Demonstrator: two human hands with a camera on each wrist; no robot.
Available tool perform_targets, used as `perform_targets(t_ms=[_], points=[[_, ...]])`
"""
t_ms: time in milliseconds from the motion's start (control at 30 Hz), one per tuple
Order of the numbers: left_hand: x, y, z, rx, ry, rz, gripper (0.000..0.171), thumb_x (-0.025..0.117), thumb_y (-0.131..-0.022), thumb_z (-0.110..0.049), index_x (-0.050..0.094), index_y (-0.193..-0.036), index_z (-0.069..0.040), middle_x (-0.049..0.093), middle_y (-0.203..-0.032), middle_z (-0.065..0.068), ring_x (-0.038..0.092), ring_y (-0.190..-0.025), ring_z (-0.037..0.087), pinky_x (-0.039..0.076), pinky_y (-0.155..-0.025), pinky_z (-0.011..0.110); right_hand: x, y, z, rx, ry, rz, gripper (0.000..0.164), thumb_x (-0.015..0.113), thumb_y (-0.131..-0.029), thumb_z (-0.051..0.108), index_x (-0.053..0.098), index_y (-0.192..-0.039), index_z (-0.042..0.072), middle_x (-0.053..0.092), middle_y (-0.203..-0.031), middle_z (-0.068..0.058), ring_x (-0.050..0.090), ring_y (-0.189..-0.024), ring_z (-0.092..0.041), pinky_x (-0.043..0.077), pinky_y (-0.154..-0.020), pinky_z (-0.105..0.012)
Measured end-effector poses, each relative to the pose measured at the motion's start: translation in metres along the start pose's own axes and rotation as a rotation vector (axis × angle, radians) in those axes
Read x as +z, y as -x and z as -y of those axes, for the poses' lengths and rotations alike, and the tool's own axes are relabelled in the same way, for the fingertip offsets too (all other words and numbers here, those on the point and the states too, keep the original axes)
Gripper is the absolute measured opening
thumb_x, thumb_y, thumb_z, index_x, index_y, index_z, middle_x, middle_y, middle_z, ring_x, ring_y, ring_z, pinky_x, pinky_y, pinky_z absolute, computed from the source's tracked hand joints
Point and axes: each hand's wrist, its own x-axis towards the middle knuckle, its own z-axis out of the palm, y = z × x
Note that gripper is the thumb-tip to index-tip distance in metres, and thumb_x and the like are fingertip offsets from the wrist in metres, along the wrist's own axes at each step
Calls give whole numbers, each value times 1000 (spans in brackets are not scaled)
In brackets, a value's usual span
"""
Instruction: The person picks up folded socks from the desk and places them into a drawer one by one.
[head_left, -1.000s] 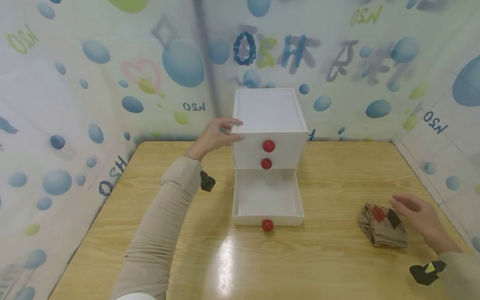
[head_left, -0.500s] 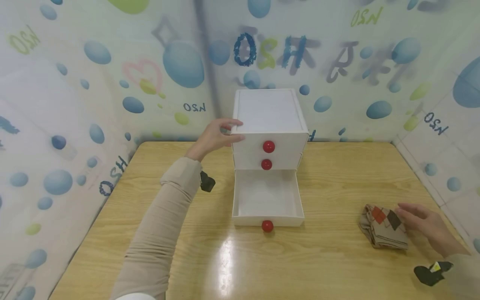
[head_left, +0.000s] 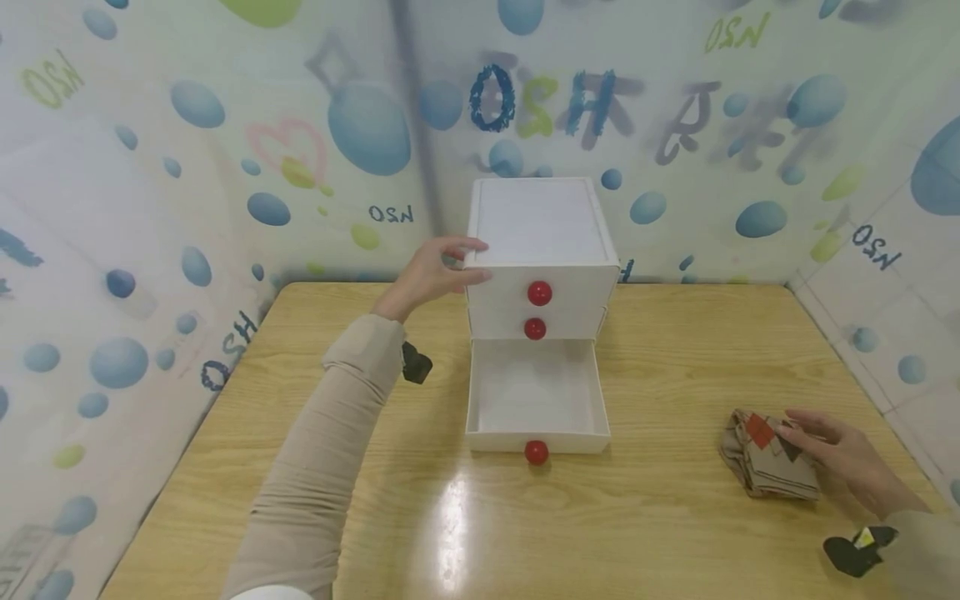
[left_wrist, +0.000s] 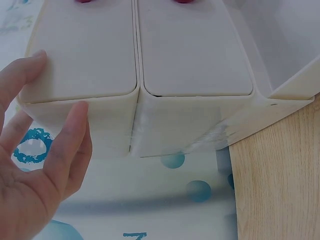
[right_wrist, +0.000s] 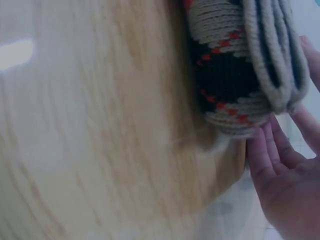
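A white drawer unit (head_left: 540, 218) with red knobs stands at the back middle in the head view. Its bottom drawer (head_left: 536, 392) is pulled out, with nothing inside; the two above are closed. My left hand (head_left: 427, 271) holds the unit's upper left front corner, the thumb on the front face and fingers along the top and side, as the left wrist view (left_wrist: 55, 145) also shows. To the right lie folded argyle socks (head_left: 772, 467), beige with red and dark diamonds. My right hand (head_left: 851, 458) reaches over their right end, fingers loosely extended and at the knit.
Beneath everything is a wooden table (head_left: 645, 533), with a glare patch at its front middle. A printed curtain (head_left: 360, 67) with blue dots hangs behind and at both sides. The open drawer's red knob (head_left: 536, 452) juts forward.
My right hand first drew back slightly to the right of the socks, then came in over their right end, covering part of the dark diamond. The left hand stays on the unit's corner.
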Motion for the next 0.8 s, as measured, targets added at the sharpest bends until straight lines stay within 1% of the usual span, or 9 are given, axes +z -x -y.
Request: perform_targets(t_ms=[33,200,233,367,433,600,800], points=[[0,0,0,-1,2,1,48,70,-76,-26,54,-120,-15,45,-112,9,53,-92,24,51,-75,38,1,0,0,-1,-8,5,69,44,-91,41,17,-137,-3,17,-134,-33,24,-114,-49,32,-83,-62],[0,0,0,-10,-15,1,48,70,-77,-28,53,-120,-16,46,-112,9,54,-89,23,51,-72,34,3,1,-1,-12,19,10,67,45,-91,39,19,-137,-3,19,-133,-33,25,-113,-50,31,-82,-64],[0,0,0,-10,-17,1,48,70,-77,-28,53,-120,-16,46,-111,9,55,-89,23,51,-72,33,4,1,-1,-13,20,13,68,45,-91,39,19,-137,-3,17,-134,-34,24,-113,-51,29,-83,-64],[1,-1,0,-10,-19,0,48,70,-76,-28,54,-120,-17,46,-111,8,55,-88,23,51,-70,31,4,1,-2,-17,16,18,68,47,-90,39,17,-140,3,13,-137,-34,19,-116,-54,27,-85,-65],[1,-1,1,-8,-19,0,48,70,-76,-28,54,-120,-17,46,-111,8,55,-89,22,52,-70,30,4,1,-3,-18,-4,27,69,48,-90,39,15,-140,4,8,-137,-36,14,-117,-56,24,-87,-66],[1,-2,2,-3,-23,1,48,70,-77,-29,53,-120,-17,47,-111,8,54,-89,22,51,-71,31,2,2,-4,-29,-24,45,70,48,-91,37,12,-141,4,3,-137,-37,8,-119,-56,19,-90,-65],[1,-2,1,-7,-15,0,48,69,-77,-28,53,-121,-17,46,-110,8,54,-90,23,51,-74,35,3,3,-2,-28,18,28,67,49,-90,35,16,-141,5,8,-132,-42,14,-116,-58,24,-86,-67]])
